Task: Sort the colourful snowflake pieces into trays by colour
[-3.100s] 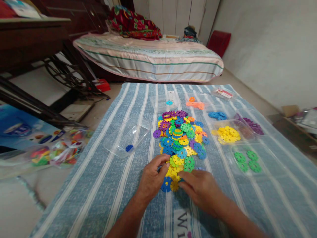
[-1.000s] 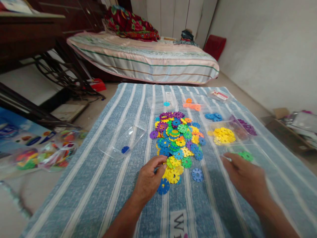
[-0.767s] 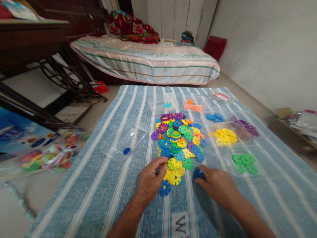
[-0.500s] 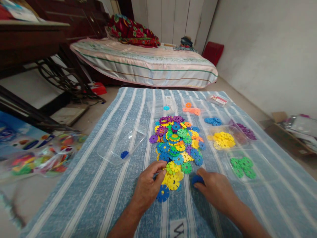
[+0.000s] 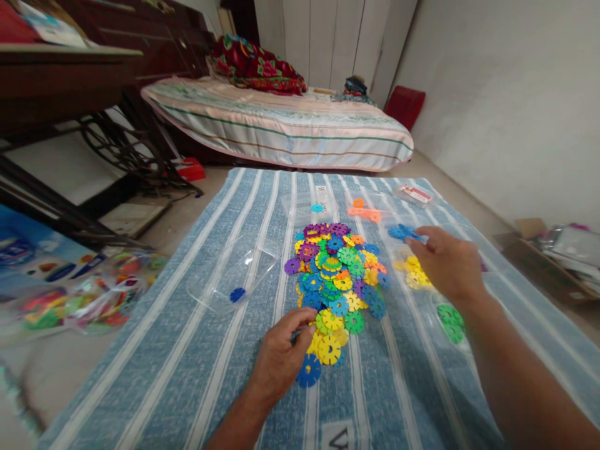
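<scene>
On the striped cloth lies a heap of notched plastic discs (image 5: 330,275) in purple, blue, green, yellow and orange. My left hand (image 5: 284,344) is closed at the heap's near left edge, beside yellow discs (image 5: 329,350) and a large blue disc (image 5: 308,370). A bluish sliver shows between its fingers, too hidden to name. Over the clear box of blue discs (image 5: 400,232) my right hand (image 5: 447,265) pinches a blue notched disc (image 5: 419,233) at its fingertips. That arm partly covers the boxes of yellow discs (image 5: 415,274) and green discs (image 5: 450,323).
A clear box with one dark blue disc (image 5: 237,294) stands left of the heap. Further back are boxes with a light blue disc (image 5: 317,208) and orange discs (image 5: 364,214). Beyond the table is a bed (image 5: 281,131); plastic bags (image 5: 94,300) lie on the left.
My right hand has moved from beside the heap's near right edge, up and right to the blue discs' box, carrying a blue disc. My left hand stays nearly still.
</scene>
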The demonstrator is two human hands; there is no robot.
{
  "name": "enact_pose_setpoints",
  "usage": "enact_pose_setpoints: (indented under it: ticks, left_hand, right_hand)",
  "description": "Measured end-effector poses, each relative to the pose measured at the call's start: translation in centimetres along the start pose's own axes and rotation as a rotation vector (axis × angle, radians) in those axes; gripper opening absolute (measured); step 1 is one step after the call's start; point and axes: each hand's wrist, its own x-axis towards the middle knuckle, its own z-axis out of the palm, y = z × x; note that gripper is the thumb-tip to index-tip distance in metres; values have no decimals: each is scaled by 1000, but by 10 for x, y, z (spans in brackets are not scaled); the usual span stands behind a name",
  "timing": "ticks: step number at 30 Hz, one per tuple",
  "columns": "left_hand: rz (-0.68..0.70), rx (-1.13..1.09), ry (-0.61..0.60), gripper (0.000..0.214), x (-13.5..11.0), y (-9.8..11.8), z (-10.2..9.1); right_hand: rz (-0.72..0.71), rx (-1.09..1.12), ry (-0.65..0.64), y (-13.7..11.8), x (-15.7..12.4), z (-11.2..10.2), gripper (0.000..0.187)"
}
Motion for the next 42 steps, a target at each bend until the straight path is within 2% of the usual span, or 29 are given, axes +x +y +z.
enact_pose_setpoints:
  ticks: [2,5,8,11,14,21,23,26,30,32,33,35,39,42]
  left_hand:
    - [4,1,0,19,0,0,0]
    - [5,8,-2,19,0,0,0]
    - [-1,13,-6,19,0,0,0]
    - [-1,12,-10,19,0,0,0]
    - [4,10,-4,19,0,0,0]
    - [6,10,-1,19,0,1,0]
    - [5,11,6,19,0,1,0]
    - [2,14,10,19,1,2,0]
    - [14,16,-3,18,0,1,0]
    - [19,16,-9,18,0,1,0]
    - [17,16,-13,18,0,1,0]
    - [6,16,-17,18,-1,1,0]
    - [1,17,-2,19,0,2,0]
    - [13,21,5,18,0,3,0]
  right_hand:
    - [-108,48,-184,-8,-18,5,31]
    - [-230,-1,-483,-20,-52,16,25]
    - [-188,-98,-587,-26,-75,26,26]
    - [-139,-139,-612,-29,-82,32,34]
    - [-150,-154,-642,-32,-83,33,31]
    - [-211,-161,-642,-31,-82,22,29]
    - [-230,-182,-603,-29,-72,18,32]
    - [-201,-244,-499,-22,-39,10,35]
    - [-6,-301,-249,-10,15,0,38]
    - [62,-282,-166,-8,26,-3,42]
    - [65,-261,-166,-10,24,-2,43]
    - [16,-208,-250,-17,10,2,41]
    - [-138,-114,-532,-35,-39,19,33]
    - [-144,-104,-615,-39,-67,32,32]
